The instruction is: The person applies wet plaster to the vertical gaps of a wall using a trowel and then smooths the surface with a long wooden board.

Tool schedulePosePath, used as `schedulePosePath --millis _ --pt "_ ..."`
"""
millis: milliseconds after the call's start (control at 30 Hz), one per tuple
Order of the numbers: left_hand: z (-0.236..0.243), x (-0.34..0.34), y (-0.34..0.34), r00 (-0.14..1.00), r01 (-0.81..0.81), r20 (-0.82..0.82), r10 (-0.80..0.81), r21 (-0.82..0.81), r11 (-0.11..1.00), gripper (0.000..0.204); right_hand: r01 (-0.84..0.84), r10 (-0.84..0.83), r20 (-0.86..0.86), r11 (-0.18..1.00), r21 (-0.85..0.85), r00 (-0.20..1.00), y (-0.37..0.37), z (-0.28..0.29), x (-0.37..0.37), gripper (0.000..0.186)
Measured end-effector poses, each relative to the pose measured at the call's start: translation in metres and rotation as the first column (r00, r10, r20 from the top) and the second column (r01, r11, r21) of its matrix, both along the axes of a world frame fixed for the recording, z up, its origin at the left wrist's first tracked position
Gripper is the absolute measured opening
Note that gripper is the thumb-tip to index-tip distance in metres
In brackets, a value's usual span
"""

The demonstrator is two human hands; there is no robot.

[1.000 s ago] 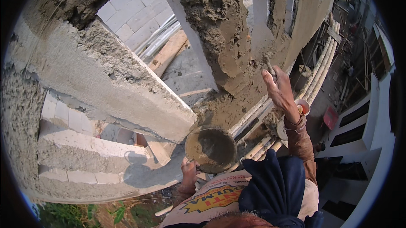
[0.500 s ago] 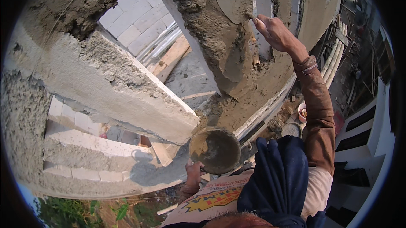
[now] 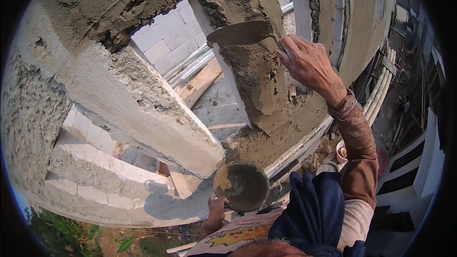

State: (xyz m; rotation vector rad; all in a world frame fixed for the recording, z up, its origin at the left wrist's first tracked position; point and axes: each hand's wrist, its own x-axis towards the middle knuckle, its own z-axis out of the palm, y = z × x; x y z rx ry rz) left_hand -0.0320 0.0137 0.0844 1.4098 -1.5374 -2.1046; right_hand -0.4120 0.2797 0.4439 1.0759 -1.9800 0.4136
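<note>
mortared wall (image 3: 295, 119) | rt hand (image 3: 309, 64) — w/ trowel (image 3: 243, 33) | lt hand (image 3: 217, 208) — holds bucket (image 3: 262, 185)

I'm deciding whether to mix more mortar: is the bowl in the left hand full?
Not full: the bowl shows inner wall below its rim, with mortar smeared inside. Exactly how much it holds, I cannot tell.

Head cam: left fisheye of the head-worn pair, upright, pitched steeply down past the wearer's shirt (image 3: 240, 234) at bottom. Faces the plastered wall (image 3: 107, 88), near enough that it spans left edge to upper right, edges bowed. Left hand (image 3: 218, 208) low centre, right hand (image 3: 309, 64) upper right, both close. White building (image 3: 419, 159) sits farther off, beyond the wall's right edge.
</note>
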Motion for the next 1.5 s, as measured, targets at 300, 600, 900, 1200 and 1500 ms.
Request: schedulePosePath --millis 300,600,900,1200,1500 --pt "-0.002 0.002 0.009 0.999 -0.031 -0.006 0.031 0.009 0.999 0.044 0.013 0.006 -0.226 0.997 0.082 0.974 0.03 0.162 -0.052 0.034" --pt "0.009 0.0 0.015 0.998 -0.037 -0.056 0.037 0.001 0.999 0.041 -0.231 0.455 0.66 0.886 -0.402 0.598 0.031 0.071 -0.031 0.05" --pt "0.016 -0.011 0.02 0.993 0.09 -0.08 -0.091 -0.007 0.996 0.037 0.011 0.514 0.852 0.856 -0.517 0.101 0.011 -0.218 0.118 0.052" --pt "0.021 -0.053 0.029 0.873 0.469 0.127 -0.471 -0.484 0.739 0.027 -0.216 -0.102 0.971 0.965 0.149 0.215 0.005 -0.372 0.262 0.041" --pt "0.032 -0.053 0.024 0.692 0.547 -0.001 -0.722 -0.652 0.525 0.033 0.241 -0.226 0.956 0.954 0.178 0.188 -0.018 -0.368 0.303 0.034"
